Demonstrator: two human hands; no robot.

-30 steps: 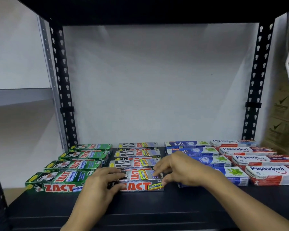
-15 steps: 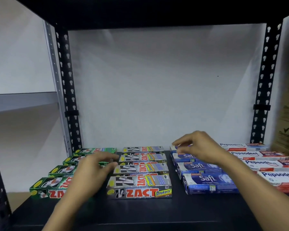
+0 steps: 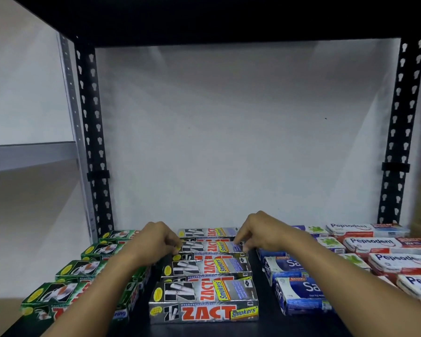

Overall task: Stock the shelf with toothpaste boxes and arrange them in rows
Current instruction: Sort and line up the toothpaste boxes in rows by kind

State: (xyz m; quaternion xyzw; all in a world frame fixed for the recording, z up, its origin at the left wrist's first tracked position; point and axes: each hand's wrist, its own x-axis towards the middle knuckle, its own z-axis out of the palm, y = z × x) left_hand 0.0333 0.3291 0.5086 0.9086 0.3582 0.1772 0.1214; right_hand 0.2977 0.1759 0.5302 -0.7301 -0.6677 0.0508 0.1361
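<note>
On the black shelf, left hand and right hand pinch the ends of a silver ZACT Smokers box, second from back; white wall behind.

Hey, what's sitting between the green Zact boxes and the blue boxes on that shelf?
A column of four silver Zact Smokers boxes, seen in the head view; the left hand and right hand hold the ends of one near the back.

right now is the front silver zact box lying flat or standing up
Lying flat: the front silver Zact box rests lengthwise on the shelf.
</note>
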